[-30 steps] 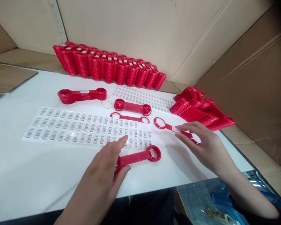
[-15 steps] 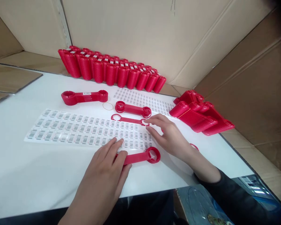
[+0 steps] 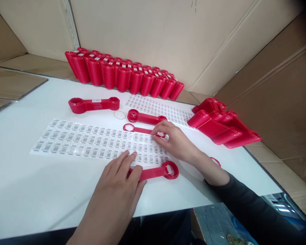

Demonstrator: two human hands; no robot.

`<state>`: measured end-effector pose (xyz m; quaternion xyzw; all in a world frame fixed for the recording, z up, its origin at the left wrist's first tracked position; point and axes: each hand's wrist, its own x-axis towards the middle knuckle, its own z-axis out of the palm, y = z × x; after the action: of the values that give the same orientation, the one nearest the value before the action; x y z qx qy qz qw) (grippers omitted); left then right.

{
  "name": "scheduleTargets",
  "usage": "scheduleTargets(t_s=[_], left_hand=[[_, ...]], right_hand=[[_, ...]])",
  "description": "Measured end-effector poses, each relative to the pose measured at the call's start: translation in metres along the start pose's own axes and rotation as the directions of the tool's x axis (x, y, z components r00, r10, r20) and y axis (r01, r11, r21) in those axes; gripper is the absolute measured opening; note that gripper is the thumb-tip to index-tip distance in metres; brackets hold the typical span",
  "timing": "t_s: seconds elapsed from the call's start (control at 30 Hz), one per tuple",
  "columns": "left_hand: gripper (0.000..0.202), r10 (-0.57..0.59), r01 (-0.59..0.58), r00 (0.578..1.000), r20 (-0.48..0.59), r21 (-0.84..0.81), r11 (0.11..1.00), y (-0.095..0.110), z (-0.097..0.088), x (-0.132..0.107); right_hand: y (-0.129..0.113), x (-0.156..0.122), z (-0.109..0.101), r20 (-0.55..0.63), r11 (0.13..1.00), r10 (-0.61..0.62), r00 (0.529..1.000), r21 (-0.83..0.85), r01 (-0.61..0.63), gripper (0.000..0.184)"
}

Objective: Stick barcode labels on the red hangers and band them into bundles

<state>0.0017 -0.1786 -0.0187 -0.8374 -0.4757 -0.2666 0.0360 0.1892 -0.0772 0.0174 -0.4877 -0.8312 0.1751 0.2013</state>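
Observation:
A stack of red plastic pieces (image 3: 153, 173), each a flat bar with a ring at both ends, lies near the table's front. My left hand (image 3: 117, 180) covers its left end, thumb at the near side, while its other fingertips press on the lower edge of a barcode label sheet (image 3: 76, 136). My right hand (image 3: 175, 139) is at the sheet's upper right, thumb and index tips nearly together by the last labels of a row. What lies between them is hidden. A single thin red piece (image 3: 141, 130) sits just behind, partly under the right hand.
Behind are another red stack (image 3: 145, 118), a labelled stack (image 3: 94, 104), a rubber band (image 3: 119, 115) and a second label sheet (image 3: 158, 109). A long row of red stacks (image 3: 122, 80) lines the cardboard wall. More banded stacks (image 3: 219, 124) lie at the right.
My right hand has moved a little left, from over the thin red piece's ring to the label sheet, and its fingertips have closed together. My left hand stays on the red stack.

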Motion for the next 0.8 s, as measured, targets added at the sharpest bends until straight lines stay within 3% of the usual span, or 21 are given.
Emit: scheduleTargets(t_s=[0.13,0.33,0.5,0.6,0.8], left_hand=[[0.018,-0.008,0.008,1.000,0.003,-0.003,1.000,0.000,0.001,0.000],[0.016,-0.026,0.026,0.999,0.022,-0.030,0.999,0.001,0.003,-0.001],[0.017,-0.062,0.062,0.998,0.017,-0.050,0.997,0.003,0.000,-0.004],[0.021,-0.082,0.080,0.997,-0.016,-0.077,0.994,0.005,-0.003,-0.005],[0.012,-0.120,0.121,0.993,0.023,-0.096,0.988,0.014,-0.003,-0.009]], right_hand=[[-0.009,-0.008,-0.005,-0.052,1.000,-0.029,0.998,-0.009,0.029,0.008],[-0.037,-0.042,-0.018,-0.170,0.998,-0.029,0.985,0.057,0.040,0.007],[-0.050,-0.070,-0.010,-0.202,0.952,0.168,0.965,0.287,-0.105,0.003],[-0.051,-0.082,0.003,-0.227,0.903,0.303,0.925,0.378,-0.203,0.007],[-0.052,-0.093,0.018,-0.222,0.847,0.414,0.883,0.448,-0.285,0.013]])
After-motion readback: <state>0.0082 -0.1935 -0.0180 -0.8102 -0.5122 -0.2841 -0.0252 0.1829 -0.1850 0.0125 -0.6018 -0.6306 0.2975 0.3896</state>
